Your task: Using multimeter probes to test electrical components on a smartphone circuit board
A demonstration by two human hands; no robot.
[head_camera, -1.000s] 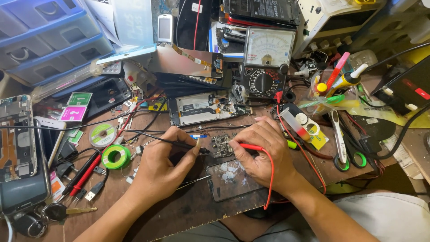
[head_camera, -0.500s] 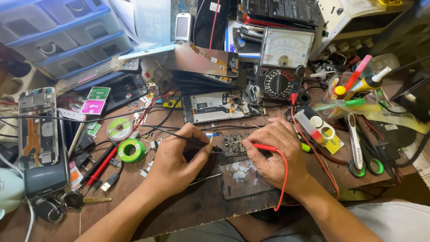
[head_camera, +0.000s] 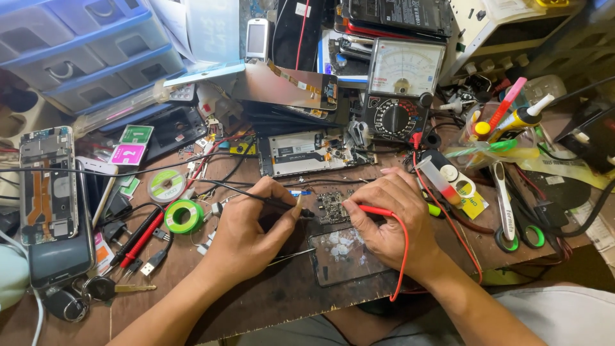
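Note:
My left hand (head_camera: pixel 246 227) pinches a black test probe (head_camera: pixel 291 207) whose tip touches the left edge of a small dark circuit board (head_camera: pixel 332 206) lying on the brown bench. Opposite it, my right hand (head_camera: pixel 387 218) grips a red test probe (head_camera: pixel 377 210) with its tip at the board's right edge; its red lead (head_camera: pixel 405 253) loops down over my wrist. Just in front of the board lies a cracked dark phone screen (head_camera: pixel 343 255). The analog multimeter (head_camera: pixel 402 86) stands upright behind, with leads running to it.
An opened phone chassis (head_camera: pixel 306 152) lies behind the board. A green tape roll (head_camera: pixel 183 216), solder reel (head_camera: pixel 166 186), keys (head_camera: pixel 109 288) and dismantled phones (head_camera: pixel 46 182) crowd the left. Scissors (head_camera: pixel 509 221), tubes and a cup sit right. Blue drawers (head_camera: pixel 83 48) stand back left.
The view has shifted so the bench contents sit further right and lower in frame. Both hands stay at the circuit board with the probes held on it.

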